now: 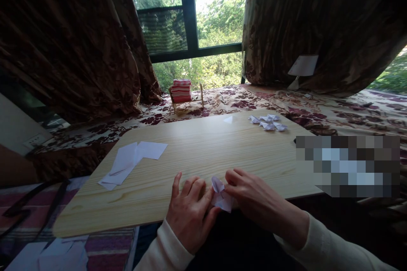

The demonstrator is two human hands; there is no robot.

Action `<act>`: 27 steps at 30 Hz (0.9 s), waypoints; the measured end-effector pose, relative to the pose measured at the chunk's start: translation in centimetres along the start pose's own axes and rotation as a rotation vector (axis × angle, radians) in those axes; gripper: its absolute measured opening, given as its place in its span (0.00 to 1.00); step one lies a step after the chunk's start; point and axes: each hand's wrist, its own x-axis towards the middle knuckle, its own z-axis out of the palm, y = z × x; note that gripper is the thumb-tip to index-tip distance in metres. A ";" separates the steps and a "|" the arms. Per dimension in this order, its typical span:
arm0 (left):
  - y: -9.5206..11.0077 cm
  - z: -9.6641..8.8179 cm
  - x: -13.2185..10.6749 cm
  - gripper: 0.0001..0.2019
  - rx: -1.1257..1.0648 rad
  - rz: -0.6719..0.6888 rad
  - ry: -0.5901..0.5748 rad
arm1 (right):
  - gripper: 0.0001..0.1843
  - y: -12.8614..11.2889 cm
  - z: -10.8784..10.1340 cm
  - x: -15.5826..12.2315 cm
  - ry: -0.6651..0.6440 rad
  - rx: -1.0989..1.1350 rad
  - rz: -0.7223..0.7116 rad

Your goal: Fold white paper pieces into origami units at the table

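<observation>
A small piece of folded white paper is between my two hands at the near edge of the wooden table. My left hand pinches its left side between thumb and index finger, the other fingers resting towards the tabletop. On the paper's right side, my right hand is closed with its fingertips at a fold; part of the paper is hidden behind them. One rounded flap of the paper stands up between the hands.
Several white paper sheets lie at the table's left. Several small folded paper pieces sit at the far right. More paper lies below the table at left. Beyond stand a little rack with striped cloths and a white lamp.
</observation>
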 end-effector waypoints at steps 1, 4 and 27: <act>0.1 0.0 -0.1 0.15 -0.004 -0.008 0.000 | 0.08 0.1 0.0 -0.1 -0.012 -0.012 -0.007; 0.3 -0.1 -0.1 0.15 -0.018 -0.031 -0.005 | 0.09 0.3 0.0 -0.6 -0.031 -0.058 -0.036; 2.4 0.9 -2.4 0.20 0.029 0.062 0.094 | 0.12 0.6 -0.3 -0.5 -0.004 0.108 -0.056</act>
